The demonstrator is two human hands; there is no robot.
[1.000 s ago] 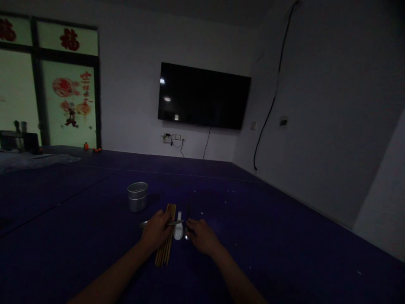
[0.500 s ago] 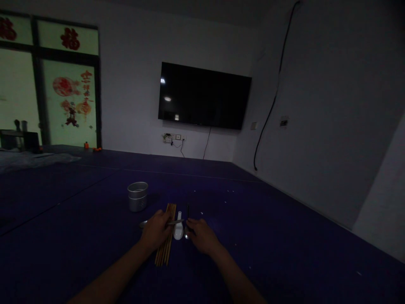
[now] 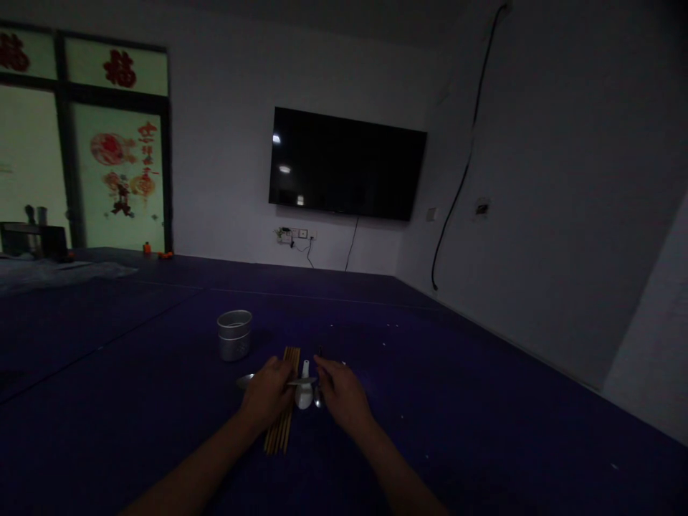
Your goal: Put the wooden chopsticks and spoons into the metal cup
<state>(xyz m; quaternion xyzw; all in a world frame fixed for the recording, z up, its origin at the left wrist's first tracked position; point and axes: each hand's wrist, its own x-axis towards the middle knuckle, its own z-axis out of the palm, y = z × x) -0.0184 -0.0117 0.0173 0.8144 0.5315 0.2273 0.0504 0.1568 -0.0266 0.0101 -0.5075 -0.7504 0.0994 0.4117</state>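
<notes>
My left hand (image 3: pixel 267 390) is closed on a metal spoon (image 3: pixel 246 380). The spoon's bowl sticks out to the left and its handle points right, over a white soup spoon (image 3: pixel 304 395). Beneath that hand lies a row of wooden chopsticks (image 3: pixel 278 433), partly hidden by it. My right hand (image 3: pixel 342 393) is at a second metal spoon (image 3: pixel 318 398) beside the white one, thumb and forefinger closed near its dark handle. The fingers cover part of this handle, and the exact grip is hard to make out in the dim light.
A silvery metal cup (image 3: pixel 234 337) stands upright beyond my left hand on the dark blue surface (image 3: pixel 484 430). Small white bits are scattered to the right. Clear plastic sheeting (image 3: pixel 59 274) and small orange objects (image 3: pixel 164 254) are at the far left. A television (image 3: pixel 347 165) hangs on the wall.
My right hand has moved slightly forward, its fingertips now farther up along the dark handle. The spoon in my left hand has shifted a little to the right.
</notes>
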